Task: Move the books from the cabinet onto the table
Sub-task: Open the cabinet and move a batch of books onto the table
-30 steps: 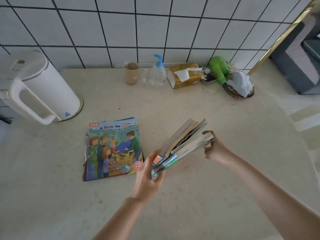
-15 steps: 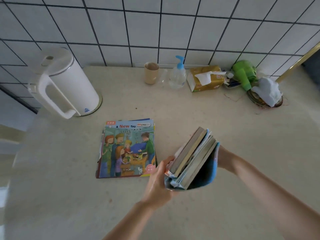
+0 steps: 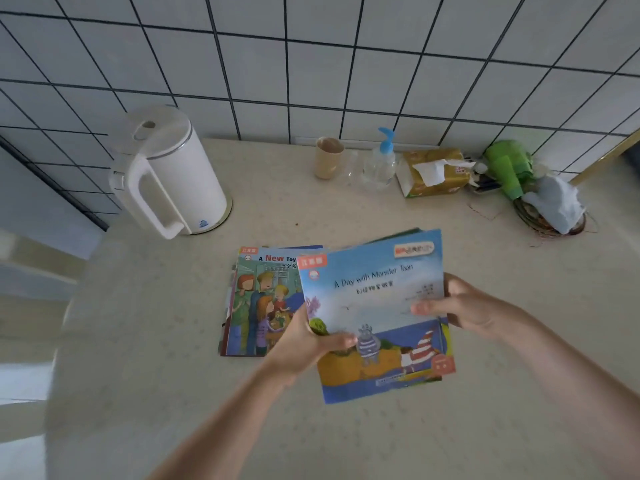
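I hold a stack of thin picture books (image 3: 374, 299) flat, cover up, just above the beige table (image 3: 156, 341); the top cover reads "A Day with Monster Toon". My left hand (image 3: 304, 341) grips the stack's left edge, thumb on the cover. My right hand (image 3: 467, 306) grips its right edge, thumb on top. The stack overlaps the right side of another pile of books (image 3: 256, 303) lying on the table, topped by "A New Toy". The cabinet is out of view.
A white kettle (image 3: 173, 171) stands at the back left. Along the tiled wall are a beige cup (image 3: 328, 157), a pump bottle (image 3: 380, 164), a tissue pack (image 3: 433, 171), a green object (image 3: 509, 164) and a white cloth (image 3: 554, 202).
The stack went from standing on edge, spines up, to lying flat with its cover up. It moved left until it overlaps the pile on the table. The view shifted left.
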`<state>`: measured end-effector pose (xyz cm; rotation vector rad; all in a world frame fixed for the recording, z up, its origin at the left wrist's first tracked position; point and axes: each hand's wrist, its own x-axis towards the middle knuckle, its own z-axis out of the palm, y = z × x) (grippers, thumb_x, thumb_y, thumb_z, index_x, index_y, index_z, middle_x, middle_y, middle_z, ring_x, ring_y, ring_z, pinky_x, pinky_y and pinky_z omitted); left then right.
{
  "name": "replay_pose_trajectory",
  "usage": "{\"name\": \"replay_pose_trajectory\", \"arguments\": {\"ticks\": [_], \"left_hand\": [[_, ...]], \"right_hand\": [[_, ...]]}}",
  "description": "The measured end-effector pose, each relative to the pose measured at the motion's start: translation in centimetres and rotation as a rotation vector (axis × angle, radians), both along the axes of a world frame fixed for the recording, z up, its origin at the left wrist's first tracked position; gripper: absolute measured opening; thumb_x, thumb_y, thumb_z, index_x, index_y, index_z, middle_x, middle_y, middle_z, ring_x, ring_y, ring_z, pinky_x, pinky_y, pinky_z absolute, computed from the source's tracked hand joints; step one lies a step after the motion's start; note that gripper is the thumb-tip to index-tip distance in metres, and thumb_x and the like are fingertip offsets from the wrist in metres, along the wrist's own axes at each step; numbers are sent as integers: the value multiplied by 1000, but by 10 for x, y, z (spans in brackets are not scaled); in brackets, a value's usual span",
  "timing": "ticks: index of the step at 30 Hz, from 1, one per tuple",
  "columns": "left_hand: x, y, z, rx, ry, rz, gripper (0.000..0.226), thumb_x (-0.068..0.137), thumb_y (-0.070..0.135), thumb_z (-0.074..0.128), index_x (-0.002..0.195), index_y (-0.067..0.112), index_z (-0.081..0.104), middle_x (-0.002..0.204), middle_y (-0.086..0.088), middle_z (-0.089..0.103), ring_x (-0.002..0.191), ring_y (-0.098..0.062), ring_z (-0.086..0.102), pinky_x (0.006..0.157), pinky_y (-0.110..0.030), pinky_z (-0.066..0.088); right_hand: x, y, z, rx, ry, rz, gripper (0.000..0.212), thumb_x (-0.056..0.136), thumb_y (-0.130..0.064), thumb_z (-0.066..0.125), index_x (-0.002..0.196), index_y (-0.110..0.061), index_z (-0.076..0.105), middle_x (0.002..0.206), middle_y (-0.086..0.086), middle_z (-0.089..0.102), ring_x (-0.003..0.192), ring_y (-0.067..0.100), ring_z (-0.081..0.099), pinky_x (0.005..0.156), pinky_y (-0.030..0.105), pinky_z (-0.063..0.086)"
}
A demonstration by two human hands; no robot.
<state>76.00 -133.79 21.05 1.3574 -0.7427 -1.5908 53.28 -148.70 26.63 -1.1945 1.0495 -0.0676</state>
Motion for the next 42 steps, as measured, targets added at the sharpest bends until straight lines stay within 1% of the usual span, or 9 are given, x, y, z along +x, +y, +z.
{"name": "replay_pose_trajectory", "arguments": {"ticks": [7,12,14,26,29,31,34,38,42], "left_hand": [[61,6,27,135,8,161,93,54,20,92,135,19,46,117,-5,71,102,-27,70,92,-52,52],[99,8,30,214,-21,278,31,77,9,76,103,14,61,87,-5,77,76,-26,74,70,-41,61],[112,6,25,251,-62,314,22,80,10,75,98,15,63,81,-4,77,72,-25,73,70,-39,61],[148,-18,-28,388,-292,194,31,75,13,80,102,19,66,97,-5,75,84,-26,73,79,-43,60],[147,-17,-37,374,-327,126,56,64,27,87,113,20,62,104,-3,74,87,-21,73,80,-42,60],[146,-18,-43,393,-348,126,73,57,34,89,119,18,53,109,-3,70,90,-20,71,77,-38,60],[141,-22,-40,417,-432,116,60,71,34,84,116,16,48,103,1,66,85,-16,69,68,-30,59],[149,-24,-48,421,-569,44,81,46,70,76,111,26,57,99,5,71,81,-15,71,68,-38,62],[144,-26,-41,419,-571,58,56,55,57,80,101,28,62,93,5,73,80,-17,72,73,-43,61]], "right_hand": [[69,11,19,50,-42,-92,39,76,-6,73,112,-11,59,108,8,74,102,27,69,91,46,53],[122,21,4,112,-32,-181,25,83,-2,69,107,-8,64,104,12,74,89,27,72,76,39,60],[141,24,-9,156,-9,-231,23,83,0,68,105,-6,65,104,15,73,82,27,72,68,36,61],[183,31,-70,271,102,-372,34,76,-4,74,109,-12,68,101,10,75,91,29,71,81,42,58],[183,31,-72,185,122,-377,27,76,-3,75,98,-17,67,96,3,74,84,20,69,68,29,55],[183,26,-71,113,135,-361,28,75,-1,75,92,-20,66,98,1,73,88,17,67,75,29,53],[182,19,-73,76,176,-347,29,73,0,75,93,-19,66,103,1,72,94,17,64,89,31,47],[181,19,-77,53,203,-344,29,73,-1,77,92,-21,66,104,2,72,94,19,67,88,36,54],[179,21,-80,38,207,-367,28,73,-3,79,92,-18,66,101,4,72,89,20,68,75,32,57]]}}
